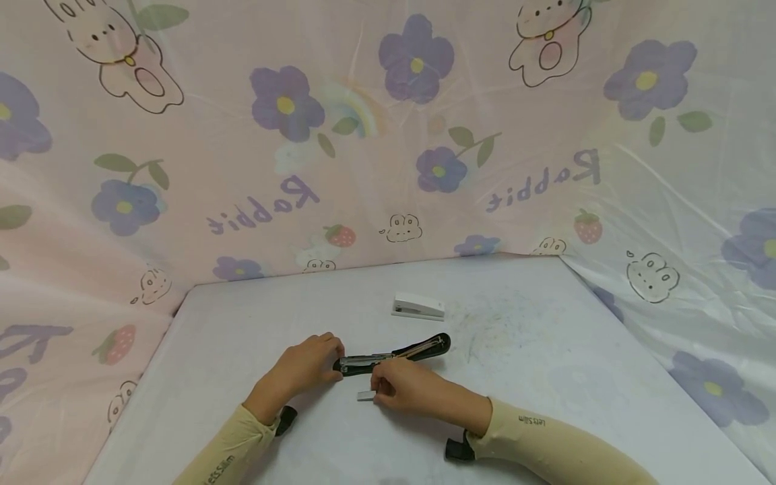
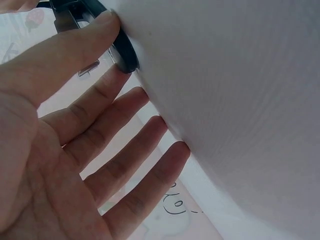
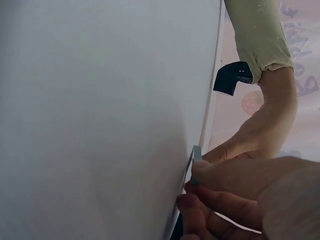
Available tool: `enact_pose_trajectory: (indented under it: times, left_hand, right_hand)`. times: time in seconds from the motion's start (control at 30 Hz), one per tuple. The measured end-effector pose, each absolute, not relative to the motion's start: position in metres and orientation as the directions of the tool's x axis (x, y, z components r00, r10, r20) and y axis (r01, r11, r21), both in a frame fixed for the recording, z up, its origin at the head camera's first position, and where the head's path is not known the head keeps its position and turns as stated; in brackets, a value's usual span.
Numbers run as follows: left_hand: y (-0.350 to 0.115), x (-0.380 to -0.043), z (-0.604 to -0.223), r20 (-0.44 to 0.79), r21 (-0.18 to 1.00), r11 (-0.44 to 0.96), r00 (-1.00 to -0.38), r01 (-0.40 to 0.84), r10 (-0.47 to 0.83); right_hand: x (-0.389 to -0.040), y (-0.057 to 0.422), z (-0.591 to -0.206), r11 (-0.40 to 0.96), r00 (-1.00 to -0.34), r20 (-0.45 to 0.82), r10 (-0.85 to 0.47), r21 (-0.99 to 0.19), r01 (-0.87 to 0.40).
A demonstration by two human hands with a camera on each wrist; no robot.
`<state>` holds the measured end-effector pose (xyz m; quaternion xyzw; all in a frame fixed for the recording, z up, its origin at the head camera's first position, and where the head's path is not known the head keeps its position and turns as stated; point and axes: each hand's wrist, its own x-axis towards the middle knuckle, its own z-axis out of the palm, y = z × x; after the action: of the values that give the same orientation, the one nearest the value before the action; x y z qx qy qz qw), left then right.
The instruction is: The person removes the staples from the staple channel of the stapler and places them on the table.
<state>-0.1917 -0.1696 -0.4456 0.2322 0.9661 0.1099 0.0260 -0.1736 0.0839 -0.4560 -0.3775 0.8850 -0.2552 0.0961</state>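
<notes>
Currently: black stapler (image 1: 403, 351) unfolded, staple strip (image 1: 365, 396) in right hand (image 1: 409, 386)

Left hand (image 1: 309, 364) pinches one stapler end between thumb and index finger, remaining fingers extended. Right hand, just nearside of the stapler, pinches the strip, which projects leftward from the fingertips. White stapler (image 1: 418, 307): beyond both hands.

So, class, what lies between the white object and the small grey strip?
Between the white object and the small grey strip lie the opened black stapler and part of the right hand, as the head view shows.
</notes>
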Motion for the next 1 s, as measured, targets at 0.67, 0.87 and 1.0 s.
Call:
enact_pose_trajectory:
  times: [0.67,0.87,1.0]
  left_hand:
    - [-0.176,-0.197,-0.427,-0.051,0.432,0.818,-0.895,0.380,0.443]
    - [-0.175,-0.209,-0.420,0.020,0.450,0.779,-0.877,0.437,0.480]
    - [-0.173,-0.223,-0.418,0.054,0.456,0.748,-0.854,0.482,0.517]
  right_hand:
    - [-0.173,0.109,-0.427,0.481,-0.686,0.136,-0.715,-0.616,-0.624]
    - [-0.187,0.127,-0.402,0.440,-0.691,0.224,-0.687,-0.628,-0.642]
    - [-0.204,0.143,-0.388,0.450,-0.698,0.309,-0.645,-0.585,-0.675]
